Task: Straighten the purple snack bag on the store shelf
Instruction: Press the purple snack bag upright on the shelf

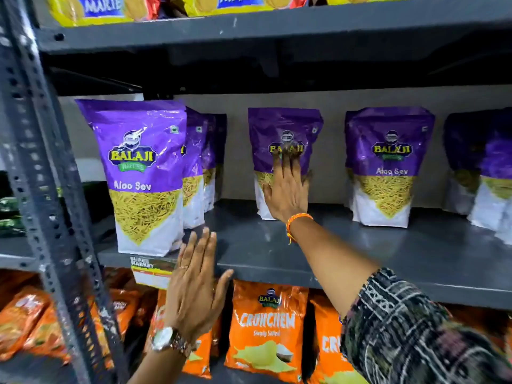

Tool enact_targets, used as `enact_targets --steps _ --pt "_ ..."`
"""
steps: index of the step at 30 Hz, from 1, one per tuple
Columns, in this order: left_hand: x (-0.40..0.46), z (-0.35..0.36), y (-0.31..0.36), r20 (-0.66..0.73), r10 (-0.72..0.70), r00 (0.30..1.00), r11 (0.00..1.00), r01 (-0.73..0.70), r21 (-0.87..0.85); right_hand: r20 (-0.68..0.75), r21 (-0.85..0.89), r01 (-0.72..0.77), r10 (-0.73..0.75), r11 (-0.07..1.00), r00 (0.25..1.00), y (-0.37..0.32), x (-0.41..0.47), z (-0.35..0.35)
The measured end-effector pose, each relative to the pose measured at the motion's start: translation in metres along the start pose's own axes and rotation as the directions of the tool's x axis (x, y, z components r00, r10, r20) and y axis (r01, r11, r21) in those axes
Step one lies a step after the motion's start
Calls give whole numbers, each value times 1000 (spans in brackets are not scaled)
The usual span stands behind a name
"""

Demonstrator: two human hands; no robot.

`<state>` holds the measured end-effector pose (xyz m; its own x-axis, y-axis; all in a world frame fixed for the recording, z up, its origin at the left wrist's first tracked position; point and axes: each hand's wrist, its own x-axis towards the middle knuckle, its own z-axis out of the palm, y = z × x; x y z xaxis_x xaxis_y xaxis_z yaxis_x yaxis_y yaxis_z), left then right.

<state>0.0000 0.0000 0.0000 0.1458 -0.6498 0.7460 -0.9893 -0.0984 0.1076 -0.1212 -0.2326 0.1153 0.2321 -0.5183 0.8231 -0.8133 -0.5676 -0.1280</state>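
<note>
Several purple Balaji Aloo Sev snack bags stand upright on the grey middle shelf (249,245). My right hand (288,189) lies flat, fingers spread, against the front of the middle purple bag (279,128), which stands far back on the shelf. It presses the bag without gripping it. My left hand (194,289) hovers open at the shelf's front edge, just right of the front-left purple bag (144,176), touching nothing I can see. It wears a watch at the wrist.
Another purple bag (388,164) stands to the right, and more at the far right edge (487,173). Orange Crunchem bags (266,328) fill the shelf below. Marie biscuit packs (102,6) sit above. A perforated grey upright post (36,162) stands at the left.
</note>
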Motion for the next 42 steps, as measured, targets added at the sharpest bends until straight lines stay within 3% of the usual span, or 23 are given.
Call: enact_targets --steps 8,20,42 --pt "-3 27 -13 -126 12 992 999 -17 -37 159 -106 -29 45 994 986 4 -3 24" --pt "-2 49 -19 -224 57 973 998 -53 27 186 -229 -61 105 972 977 -10 -6 25" --pt "-6 22 -14 -93 67 993 993 -57 104 100 -245 -80 108 966 989 -61 -90 -86"
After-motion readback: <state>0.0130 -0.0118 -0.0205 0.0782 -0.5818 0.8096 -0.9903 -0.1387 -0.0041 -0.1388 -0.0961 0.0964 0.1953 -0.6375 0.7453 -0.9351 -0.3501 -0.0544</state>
